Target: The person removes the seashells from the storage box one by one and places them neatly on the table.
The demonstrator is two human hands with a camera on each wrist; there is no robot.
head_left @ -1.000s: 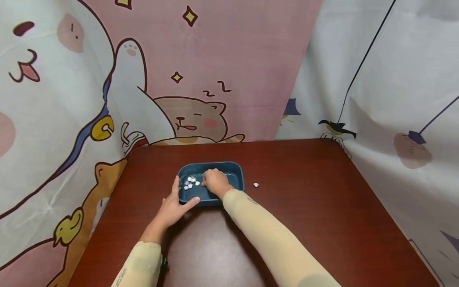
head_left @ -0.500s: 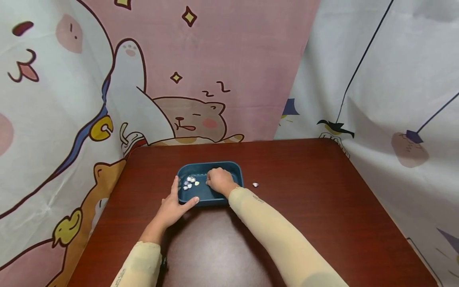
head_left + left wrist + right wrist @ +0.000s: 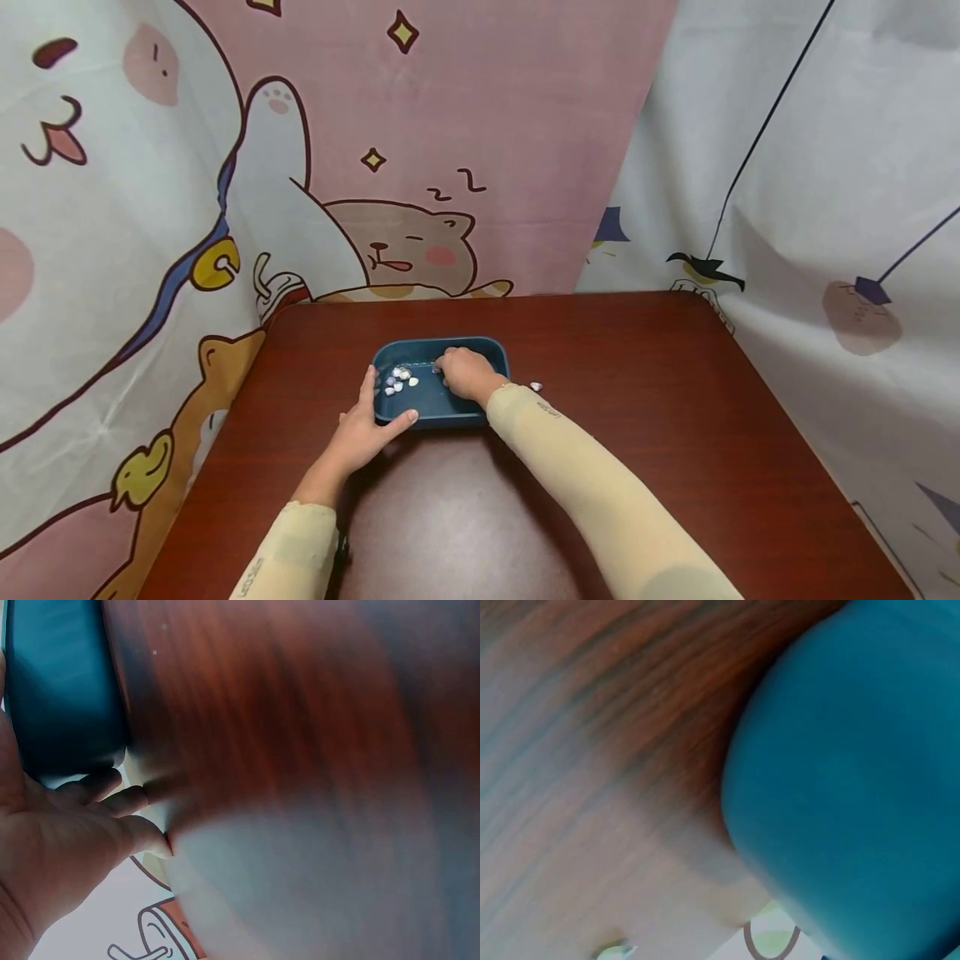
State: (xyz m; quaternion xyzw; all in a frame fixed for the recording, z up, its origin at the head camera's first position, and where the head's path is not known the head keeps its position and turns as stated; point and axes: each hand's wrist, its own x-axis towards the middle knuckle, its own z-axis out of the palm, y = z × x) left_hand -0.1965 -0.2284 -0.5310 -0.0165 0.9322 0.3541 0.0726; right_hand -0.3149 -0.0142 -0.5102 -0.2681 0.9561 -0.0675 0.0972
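A dark blue rectangular tray (image 3: pixel 427 412) sits on the table. My left hand (image 3: pixel 358 433) rests on its near left corner, fingers straight along the left side and thumb on the front rim. In the left wrist view, the left hand's (image 3: pixel 67 840) fingers are spread beside the tray (image 3: pixel 64 682). Several small whitish shell-like pieces (image 3: pixel 397 377) lie at the tray's left end. Inside the right half, my right hand (image 3: pixel 468 375) has curled fingers, with a small pale piece (image 3: pixel 437 368) at the fingertips. The right wrist view shows the tray's outer wall (image 3: pixel 840 772), not the hand.
One more small whitish piece (image 3: pixel 536 387) lies on the reddish-brown table (image 3: pixel 637 433), just right of the tray. A printed cloth (image 3: pixel 540 167) with cartoon animals hangs behind and beside the table.
My right hand has moved rightward and slightly toward the back inside the tray, away from the group of small pieces. The left hand stays at the tray's corner.
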